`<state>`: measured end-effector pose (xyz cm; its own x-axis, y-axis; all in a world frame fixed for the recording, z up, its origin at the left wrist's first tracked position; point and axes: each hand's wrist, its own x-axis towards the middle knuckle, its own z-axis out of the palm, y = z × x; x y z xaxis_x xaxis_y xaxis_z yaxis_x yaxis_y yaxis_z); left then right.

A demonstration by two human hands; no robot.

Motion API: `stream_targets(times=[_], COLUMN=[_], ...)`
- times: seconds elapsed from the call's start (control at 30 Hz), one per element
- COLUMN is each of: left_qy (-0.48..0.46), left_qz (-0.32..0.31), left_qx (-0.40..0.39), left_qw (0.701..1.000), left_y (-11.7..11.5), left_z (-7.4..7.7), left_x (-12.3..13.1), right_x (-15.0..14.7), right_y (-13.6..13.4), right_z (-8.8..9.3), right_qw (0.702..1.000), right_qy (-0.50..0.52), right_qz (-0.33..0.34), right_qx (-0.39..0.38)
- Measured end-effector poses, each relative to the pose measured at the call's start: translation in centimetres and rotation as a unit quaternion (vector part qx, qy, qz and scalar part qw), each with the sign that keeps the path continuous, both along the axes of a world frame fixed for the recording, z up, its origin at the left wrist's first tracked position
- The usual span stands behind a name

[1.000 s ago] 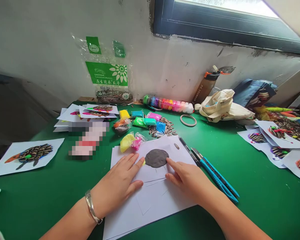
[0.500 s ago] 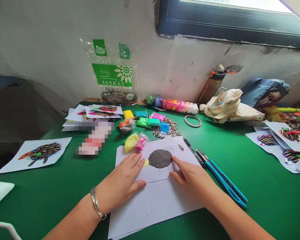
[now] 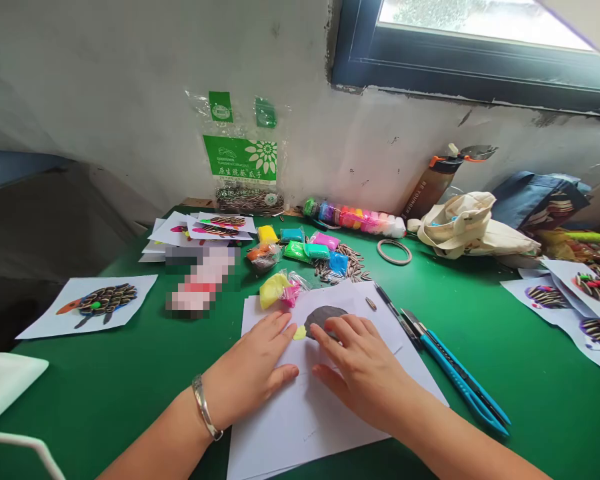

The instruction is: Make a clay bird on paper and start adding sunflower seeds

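My left hand (image 3: 253, 370) lies flat with its fingers stretched out, pressing down the left part of a stack of white paper sheets (image 3: 320, 420) on the green table (image 3: 130, 373). A flattened dark grey clay disc (image 3: 325, 313) sits on the top sheet, with a small yellow clay bit (image 3: 299, 332) at its left edge. My right hand (image 3: 360, 370) rests open over the disc, fingertips on its near half, hiding part of it. One loose sunflower seed (image 3: 371, 304) lies on the paper to the right.
Two blue utility knives (image 3: 460, 380) and a pen lie right of the paper. Bagged coloured clay (image 3: 300, 253), a seed pile (image 3: 353, 263), a tape ring (image 3: 394, 251) and a clay tube row (image 3: 355, 218) sit behind. Seed pictures (image 3: 97, 303) lie left and right; a cloth bag (image 3: 473, 230) stands back right.
My right hand has slid left from the disc's right edge onto the disc, covering its near half. The top small sheet looks shifted; the camera has tilted and shifted a little.
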<state>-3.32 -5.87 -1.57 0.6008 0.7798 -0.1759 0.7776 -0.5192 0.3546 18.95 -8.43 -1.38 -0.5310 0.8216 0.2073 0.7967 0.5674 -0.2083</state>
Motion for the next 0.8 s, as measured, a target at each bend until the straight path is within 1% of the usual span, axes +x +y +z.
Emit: stream_targets(times=[0.13,0.27,0.4,0.5,0.67,0.8], left_qy=[-0.024,-0.052,-0.041,-0.052,-0.046,-0.053], left_qz=[0.001,0.003,0.006,0.008,0.012,0.012], left_qx=[0.015,0.022,0.009,0.004,-0.009,-0.003], left_qw=[1.000,0.998,0.999,0.999,0.999,0.999], left_y=[-0.2,-0.2,-0.1,-0.1,-0.1,0.0], left_z=[-0.2,-0.2,-0.2,-0.2,-0.2,-0.2], left_x=[0.0,0.0,0.0,-0.1,-0.2,-0.1], right_x=[-1.2,-1.2,-1.0,-1.0,-1.1,-1.3], right_y=[0.8,1.1,1.2,1.2,1.1,0.9], right_z=[-0.8,-1.7,-1.8,-1.9,-2.1,-2.1], right_qw=[0.999,0.999,0.999,0.999,0.999,0.999], right_qy=[0.011,0.009,0.012,0.006,-0.005,-0.001], right_qz=[0.025,0.031,0.028,0.034,0.037,0.035], right_qx=[0.027,0.026,0.028,0.031,0.012,0.013])
